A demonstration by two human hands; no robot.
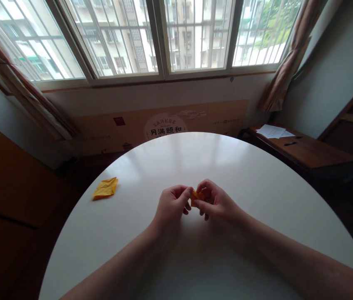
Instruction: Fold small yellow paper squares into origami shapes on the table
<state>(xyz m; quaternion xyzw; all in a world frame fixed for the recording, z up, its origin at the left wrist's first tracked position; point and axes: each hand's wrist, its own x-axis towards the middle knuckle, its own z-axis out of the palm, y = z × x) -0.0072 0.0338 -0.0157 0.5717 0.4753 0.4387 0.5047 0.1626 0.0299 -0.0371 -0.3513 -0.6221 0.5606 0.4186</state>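
My left hand [172, 205] and my right hand [214, 201] meet over the middle of the round white table [257, 179]. Both pinch a small folded piece of orange paper [196, 196] between fingertips and thumbs; most of it is hidden by my fingers. A second folded piece of yellow-orange paper [105, 188] lies flat near the table's left edge, well apart from my hands.
A dark wooden side table [307, 152] with white sheets [273, 131] and a pen stands at the right. A printed cardboard panel [163, 127] leans against the wall under the window. Curtains hang on both sides. Brown flooring lies to the left.
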